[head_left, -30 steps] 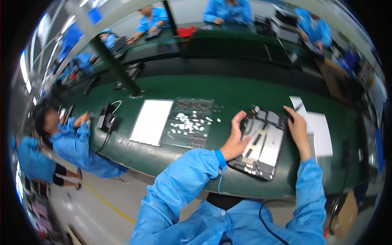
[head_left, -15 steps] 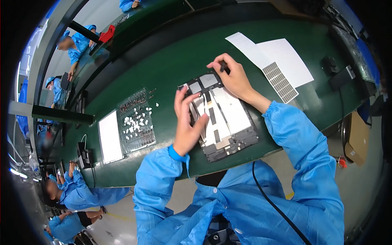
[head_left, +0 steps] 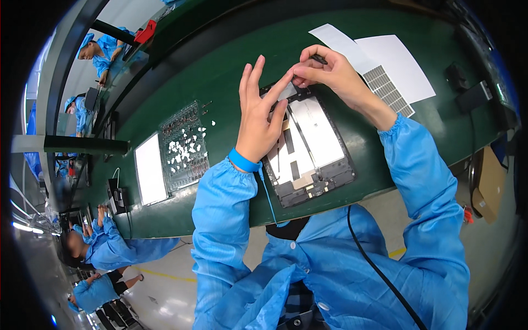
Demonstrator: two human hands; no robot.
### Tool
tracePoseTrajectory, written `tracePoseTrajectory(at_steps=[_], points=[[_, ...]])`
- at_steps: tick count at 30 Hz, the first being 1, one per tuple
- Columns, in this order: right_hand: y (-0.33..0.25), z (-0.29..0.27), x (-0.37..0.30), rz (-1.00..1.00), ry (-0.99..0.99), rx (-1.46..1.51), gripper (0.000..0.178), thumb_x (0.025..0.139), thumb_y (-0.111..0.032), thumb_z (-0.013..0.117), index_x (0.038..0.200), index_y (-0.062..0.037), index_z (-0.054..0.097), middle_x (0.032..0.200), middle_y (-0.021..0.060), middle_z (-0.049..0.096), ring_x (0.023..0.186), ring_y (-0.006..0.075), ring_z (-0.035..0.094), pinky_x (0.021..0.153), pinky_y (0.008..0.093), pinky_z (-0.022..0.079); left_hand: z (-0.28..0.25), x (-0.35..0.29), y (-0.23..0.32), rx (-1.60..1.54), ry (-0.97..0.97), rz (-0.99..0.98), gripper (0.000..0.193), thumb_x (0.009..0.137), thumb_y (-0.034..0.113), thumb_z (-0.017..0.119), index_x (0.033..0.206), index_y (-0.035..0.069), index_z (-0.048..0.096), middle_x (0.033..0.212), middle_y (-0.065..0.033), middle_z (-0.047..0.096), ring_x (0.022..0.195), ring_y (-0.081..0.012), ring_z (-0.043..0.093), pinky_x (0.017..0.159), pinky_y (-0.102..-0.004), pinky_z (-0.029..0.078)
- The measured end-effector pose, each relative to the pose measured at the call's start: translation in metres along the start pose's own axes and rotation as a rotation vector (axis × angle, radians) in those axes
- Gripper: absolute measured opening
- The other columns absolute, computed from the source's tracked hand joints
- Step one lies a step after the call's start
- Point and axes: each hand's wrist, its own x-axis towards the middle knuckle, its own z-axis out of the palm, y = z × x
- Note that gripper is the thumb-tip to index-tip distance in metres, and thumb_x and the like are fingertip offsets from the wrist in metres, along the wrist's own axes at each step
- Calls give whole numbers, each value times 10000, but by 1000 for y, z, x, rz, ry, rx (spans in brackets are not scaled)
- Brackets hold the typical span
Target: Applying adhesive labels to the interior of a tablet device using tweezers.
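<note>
An opened tablet (head_left: 324,137) lies on the green bench in front of me, its pale panels, dark strips and black board exposed. My left hand (head_left: 259,113) is over its left side with the fingers spread. Its index fingertip meets the fingertips of my right hand (head_left: 338,77) above the tablet's far end. Those right fingers are pinched together, and a short black tool (head_left: 319,59) is tucked in that hand; most of it is hidden, so its kind is unclear. Anything between the touching fingertips is too small to make out. A blue strap (head_left: 243,160) circles my left wrist.
A clear tray (head_left: 184,146) with small parts and white scraps sits left, beside a white panel (head_left: 150,169). White sheets (head_left: 396,63) and a gridded label sheet (head_left: 389,91) lie at the far right. Black boxes (head_left: 473,96) stand beyond. Co-workers in blue are at the left.
My left hand has moved up off the tablet, its index finger now reaching my right fingertips. My right hand has shifted slightly right and away, its fingers pinched. The view has shifted a little.
</note>
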Motion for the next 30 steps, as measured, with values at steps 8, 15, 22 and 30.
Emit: tracePoseTrajectory(at_steps=[8, 15, 22, 30], points=[[13, 10, -4, -3, 26, -89, 237, 896, -142, 773, 974, -64, 563, 848, 25, 651, 742, 85, 657, 672, 217, 552, -11, 4, 7, 456, 94, 154, 355, 800, 207, 785, 1150, 206, 729, 1484, -70, 478, 1385, -333, 400, 1148, -495, 332], [9, 13, -6, -9, 7, -123, 250, 888, -145, 782, 967, -56, 562, 846, 12, 625, 719, 71, 624, 621, 200, 518, -10, 9, 1, 343, 250, 138, 193, 757, 185, 830, 935, 138, 772, 1214, -27, 660, 1174, -279, 586, 980, -418, 449], [9, -3, -8, -199, 97, -711, 332, 854, -204, 799, 1045, -78, 558, 887, 18, 641, 744, 98, 620, 659, 249, 498, -2, 14, -7, 204, 262, 127, 113, 756, 118, 809, 822, 90, 720, 1035, -10, 684, 982, -243, 633, 810, -366, 500], [22, -43, 0, 15, -130, -603, 416, 864, -169, 786, 1185, -85, 536, 1125, 32, 628, 914, 112, 595, 780, 263, 491, 16, 26, -5, 68, 5, 66, 88, 791, 107, 798, 855, 63, 757, 1079, -41, 680, 959, -235, 650, 786, -340, 532]])
